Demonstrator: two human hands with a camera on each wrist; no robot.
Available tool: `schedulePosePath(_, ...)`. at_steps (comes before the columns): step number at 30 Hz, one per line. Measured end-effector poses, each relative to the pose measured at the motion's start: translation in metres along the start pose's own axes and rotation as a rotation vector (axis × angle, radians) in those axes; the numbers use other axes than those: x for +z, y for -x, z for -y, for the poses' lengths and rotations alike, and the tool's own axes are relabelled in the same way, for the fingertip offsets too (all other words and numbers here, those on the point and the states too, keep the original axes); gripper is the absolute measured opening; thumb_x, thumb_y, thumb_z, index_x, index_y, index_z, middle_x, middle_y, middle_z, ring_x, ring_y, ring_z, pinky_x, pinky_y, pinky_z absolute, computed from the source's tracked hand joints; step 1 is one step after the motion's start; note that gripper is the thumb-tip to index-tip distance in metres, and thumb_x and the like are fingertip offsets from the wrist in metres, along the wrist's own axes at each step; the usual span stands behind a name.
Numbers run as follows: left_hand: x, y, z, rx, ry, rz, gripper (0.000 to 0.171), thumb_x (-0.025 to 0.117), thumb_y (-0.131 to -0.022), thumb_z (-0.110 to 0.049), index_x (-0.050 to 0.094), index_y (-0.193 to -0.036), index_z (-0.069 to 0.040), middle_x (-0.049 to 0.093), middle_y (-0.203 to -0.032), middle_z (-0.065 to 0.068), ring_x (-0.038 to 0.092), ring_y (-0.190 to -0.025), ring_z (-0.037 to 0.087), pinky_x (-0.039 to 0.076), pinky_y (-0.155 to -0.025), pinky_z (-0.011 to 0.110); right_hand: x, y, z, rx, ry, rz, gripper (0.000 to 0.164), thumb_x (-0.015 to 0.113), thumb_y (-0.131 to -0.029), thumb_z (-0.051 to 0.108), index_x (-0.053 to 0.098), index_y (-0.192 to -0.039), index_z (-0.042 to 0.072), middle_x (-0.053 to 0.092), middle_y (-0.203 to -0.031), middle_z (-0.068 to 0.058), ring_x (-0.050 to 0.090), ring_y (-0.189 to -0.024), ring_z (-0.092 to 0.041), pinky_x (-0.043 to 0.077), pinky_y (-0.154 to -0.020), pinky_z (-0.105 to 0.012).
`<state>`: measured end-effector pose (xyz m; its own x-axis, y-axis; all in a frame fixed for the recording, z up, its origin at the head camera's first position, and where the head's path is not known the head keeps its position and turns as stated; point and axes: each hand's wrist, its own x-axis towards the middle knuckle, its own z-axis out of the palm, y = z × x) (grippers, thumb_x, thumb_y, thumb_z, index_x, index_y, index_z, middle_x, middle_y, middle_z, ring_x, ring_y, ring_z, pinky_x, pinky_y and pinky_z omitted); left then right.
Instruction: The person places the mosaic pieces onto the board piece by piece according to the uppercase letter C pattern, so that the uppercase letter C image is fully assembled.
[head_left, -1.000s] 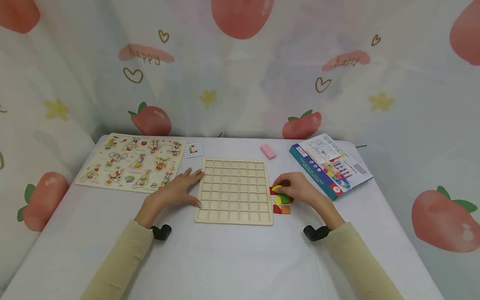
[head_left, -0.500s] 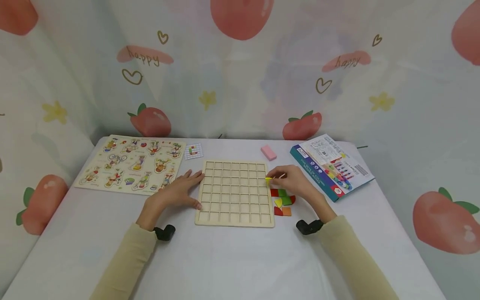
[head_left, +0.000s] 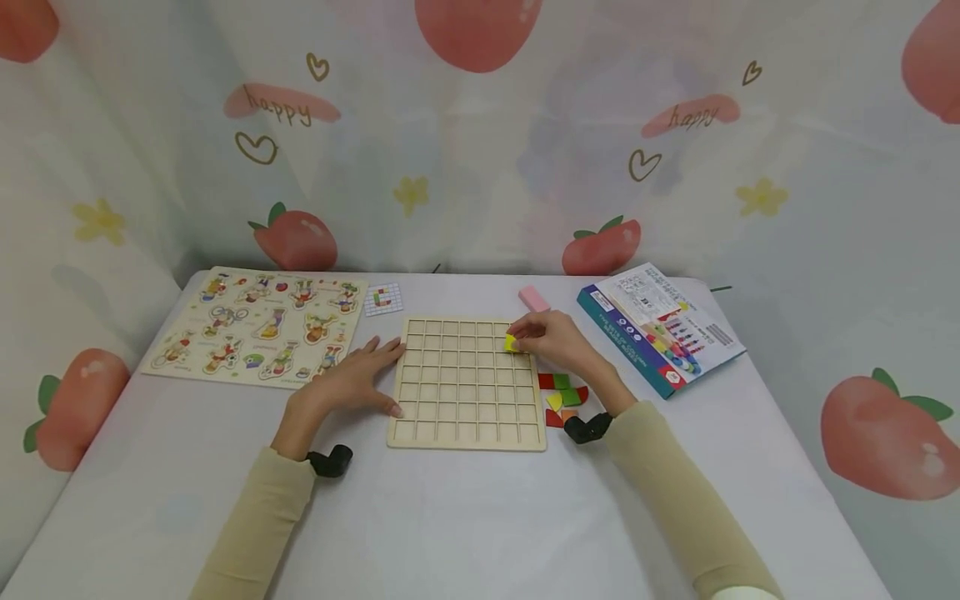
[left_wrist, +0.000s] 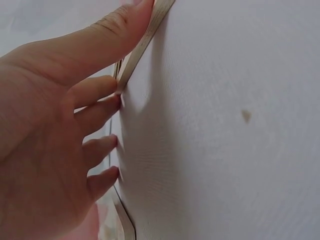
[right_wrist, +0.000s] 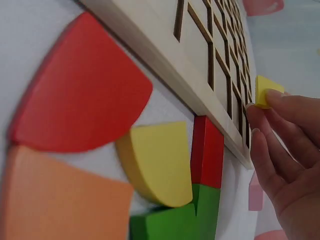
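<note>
A wooden grid board (head_left: 468,392) lies flat on the white table. My left hand (head_left: 348,385) rests along its left edge, thumb and fingertips touching the rim with the fingers spread. Between thumb and fingers, my right hand (head_left: 561,340) pinches a small yellow block (right_wrist: 265,92) over the upper right cells of the board. Whether the block touches the grid, I cannot tell. Right of the board lie loose blocks: a red quarter-round piece (right_wrist: 82,92), an orange one (right_wrist: 65,195), a yellow rounded one (right_wrist: 160,162), plus red (right_wrist: 207,150) and green (right_wrist: 205,215) pieces.
A pink block (head_left: 534,298) lies behind the board's right corner. At the right is a blue-edged box (head_left: 663,329). A picture puzzle board (head_left: 255,325) lies at the left, beside a small gridded pattern card (head_left: 383,299).
My right hand has lifted the yellow block from the loose pieces and carried it up and left, over the board's upper right. My left hand stays at the board's edge.
</note>
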<state>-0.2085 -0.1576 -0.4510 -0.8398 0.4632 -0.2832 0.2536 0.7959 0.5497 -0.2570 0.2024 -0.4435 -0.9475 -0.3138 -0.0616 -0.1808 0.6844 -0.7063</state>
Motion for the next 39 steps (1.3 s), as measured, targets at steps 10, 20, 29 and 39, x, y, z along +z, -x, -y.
schedulePosePath(10, 0.000, 0.000, 0.000, 0.002, 0.010, -0.009, 0.107, 0.090, -0.077, -0.039, 0.032, -0.162, -0.009, 0.021, -0.172, 0.012, 0.006, -0.158, 0.046, 0.014, -0.125, 0.069, 0.011, -0.019, 0.010, -0.006, -0.022, 0.038, 0.019, 0.076, -0.093, 0.015, 0.078, -0.111, 0.010, 0.077, -0.105, -0.008, 0.068, -0.095, -0.023, 0.060, -0.088, -0.031)
schedulePosePath(20, 0.000, -0.001, 0.000, -0.003, 0.011, -0.019, 0.108, 0.090, -0.076, -0.039, 0.032, -0.162, -0.011, 0.021, -0.172, 0.008, 0.005, -0.159, 0.043, 0.014, -0.125, 0.068, 0.021, -0.031, 0.016, -0.031, -0.027, 0.064, 0.016, 0.074, -0.094, 0.016, 0.078, -0.109, 0.010, 0.077, -0.104, -0.007, 0.066, -0.090, -0.022, 0.057, -0.080, -0.028)
schedulePosePath(29, 0.000, 0.002, -0.001, 0.002, 0.011, -0.016, 0.107, 0.090, -0.076, -0.039, 0.033, -0.162, -0.009, 0.022, -0.172, 0.010, 0.006, -0.159, 0.043, 0.014, -0.126, 0.066, 0.025, -0.029, 0.022, -0.046, 0.005, 0.070, 0.013, 0.074, -0.095, 0.014, 0.078, -0.106, 0.008, 0.076, -0.104, -0.007, 0.065, -0.091, -0.021, 0.057, -0.083, -0.029)
schedulePosePath(39, 0.000, 0.002, -0.002, 0.011, 0.006, -0.015, 0.106, 0.090, -0.077, -0.037, 0.033, -0.161, -0.007, 0.022, -0.171, 0.012, 0.006, -0.159, 0.045, 0.013, -0.127, 0.066, 0.030, -0.027, 0.025, -0.080, 0.109, 0.048, 0.015, 0.073, -0.096, 0.012, 0.080, -0.107, 0.005, 0.077, -0.103, -0.009, 0.064, -0.090, -0.022, 0.057, -0.084, -0.033)
